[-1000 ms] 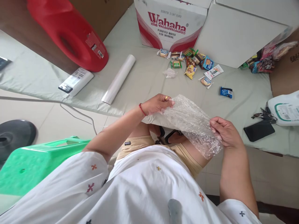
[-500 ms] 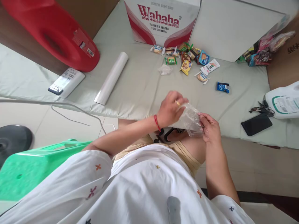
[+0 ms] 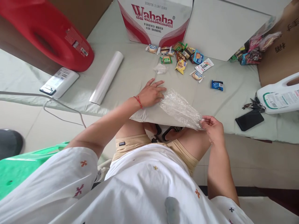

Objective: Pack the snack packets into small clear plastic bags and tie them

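A clear, crinkled plastic bag (image 3: 181, 109) lies stretched across the front of the cloth-covered table (image 3: 137, 70). Its right end is pinched between the thumb and fingers of my right hand (image 3: 213, 127), at the table's front edge. My left hand (image 3: 151, 94), with a red bracelet at the wrist, rests with fingers spread beside the bag's left end and touches it there. Beyond the hands sit a small crumpled piece of clear plastic (image 3: 160, 69), several wrapped snacks (image 3: 181, 66) in a loose group, and a blue snack packet (image 3: 217, 85) by itself.
A Wahaha carton (image 3: 155, 21) stands at the back. On the left are a red jug (image 3: 74, 51), a white box-like device (image 3: 59, 82) and a roll of plastic film (image 3: 106, 77). A black phone (image 3: 249, 120), keys (image 3: 254, 105) and a white jug (image 3: 280, 96) lie right.
My left hand has moved left and away from my body, its fingers spreading. The bag, bunched between my hands before, is now drawn out longer over the table. My right hand still pinches it.
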